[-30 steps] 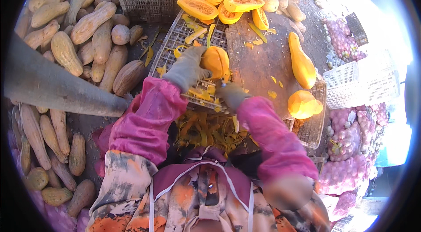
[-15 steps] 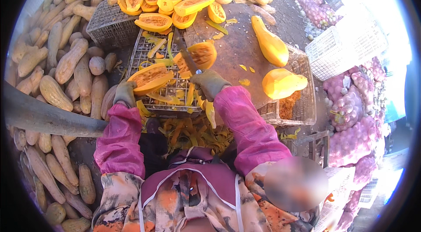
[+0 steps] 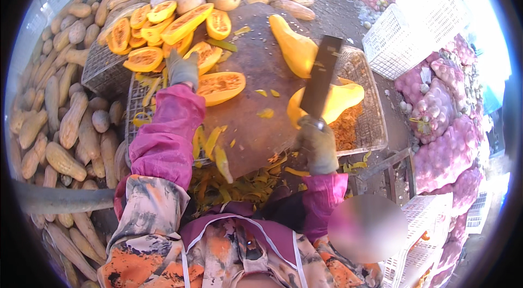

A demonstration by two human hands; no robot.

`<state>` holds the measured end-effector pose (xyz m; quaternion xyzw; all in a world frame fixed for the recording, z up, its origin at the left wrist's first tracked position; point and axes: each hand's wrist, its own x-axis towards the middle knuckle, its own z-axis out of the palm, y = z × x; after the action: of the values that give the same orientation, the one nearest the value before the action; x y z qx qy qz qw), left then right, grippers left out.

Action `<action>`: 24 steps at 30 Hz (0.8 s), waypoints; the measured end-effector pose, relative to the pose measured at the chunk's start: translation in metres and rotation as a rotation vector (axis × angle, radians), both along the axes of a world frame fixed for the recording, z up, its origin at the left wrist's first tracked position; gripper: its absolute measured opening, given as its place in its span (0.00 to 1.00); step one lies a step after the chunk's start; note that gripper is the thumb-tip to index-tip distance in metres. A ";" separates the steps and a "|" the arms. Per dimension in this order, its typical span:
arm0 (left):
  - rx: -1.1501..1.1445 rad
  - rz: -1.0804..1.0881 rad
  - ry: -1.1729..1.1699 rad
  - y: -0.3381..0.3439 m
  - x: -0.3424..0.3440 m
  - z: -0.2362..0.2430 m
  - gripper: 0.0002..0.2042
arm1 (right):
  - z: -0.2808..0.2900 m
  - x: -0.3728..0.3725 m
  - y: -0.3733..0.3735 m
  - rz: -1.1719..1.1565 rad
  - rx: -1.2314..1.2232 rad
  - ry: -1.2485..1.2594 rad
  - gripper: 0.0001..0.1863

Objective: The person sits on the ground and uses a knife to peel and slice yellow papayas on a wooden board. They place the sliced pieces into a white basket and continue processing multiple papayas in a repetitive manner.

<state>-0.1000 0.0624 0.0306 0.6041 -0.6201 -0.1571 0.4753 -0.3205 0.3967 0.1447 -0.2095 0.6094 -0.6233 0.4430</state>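
My left hand (image 3: 182,68), in a grey-green glove, reaches to the pile of cut squash. Its fingers bend against a seeded orange squash half (image 3: 208,57); part of their grip is hidden. Another squash half (image 3: 222,85) lies cut side up on the brown board (image 3: 253,141), just below. My right hand (image 3: 317,145), gloved too, grips a cleaver (image 3: 323,78) by the handle, its broad dark blade pointing up and away. Behind the blade lie two whole peeled squashes, an upper one (image 3: 291,43) and a lower one (image 3: 344,97), which the blade partly covers.
Several squash halves (image 3: 188,22) are heaped at the far left over a grey crate (image 3: 103,73). Unpeeled squashes (image 3: 71,122) cover the left ground. A crate (image 3: 376,116) with orange pulp stands right, near net sacks (image 3: 444,160). Peelings (image 3: 234,184) lie below the board.
The cleaver has come away from the squash half and swung right, blade raised. My left hand has moved forward to the pile. The view has shifted rightward.
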 end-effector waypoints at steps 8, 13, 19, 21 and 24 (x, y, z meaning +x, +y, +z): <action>-0.043 -0.918 -0.560 0.052 -0.324 0.099 0.15 | -0.018 -0.073 0.048 -0.503 -0.233 0.041 0.16; 0.011 -0.861 -0.987 0.042 -0.393 0.056 0.17 | -0.027 -0.083 0.054 -0.479 -0.297 -0.268 0.24; 0.067 -0.876 -0.985 0.056 -0.332 0.055 0.19 | -0.028 -0.077 0.059 -0.362 -0.261 -0.247 0.26; 0.097 -0.853 -0.985 0.063 -0.296 0.059 0.20 | -0.033 -0.071 0.062 -0.370 -0.274 -0.185 0.26; 0.141 -0.836 -0.968 0.082 -0.236 0.062 0.22 | -0.044 -0.065 0.063 -0.350 -0.304 -0.064 0.25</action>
<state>-0.3361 0.1444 0.0926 0.3436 -0.9358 -0.0791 -0.0003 -0.3851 0.4594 0.1006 -0.1449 0.5211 -0.7817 0.3105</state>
